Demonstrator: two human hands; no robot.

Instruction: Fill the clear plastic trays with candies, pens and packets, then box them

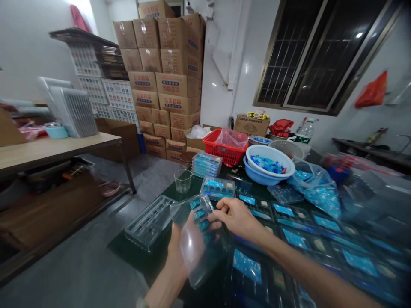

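Note:
A clear plastic clamshell box (189, 239) is tilted up above the dark green table, its far end holding several blue-wrapped pieces (199, 214) in a row. My left hand (173, 254) grips it from below and the left, thumb along the near edge; its other fingers show blurred through the plastic. Curled at the box's right edge beside the blue pieces are the fingers of my right hand (236, 216), closed on that edge. An open-celled clear tray (149, 224) lies to the left. Filled boxes (247, 263) with blue packets spread out under my right forearm.
Behind the hands stand a clear cup (183, 182), stacked filled boxes (205, 164), a red basket (224, 149), and a white basin (269, 154) of blue packets. To their right sits a bag of blue packets (316, 188). Cartons (175, 85) are piled against the wall.

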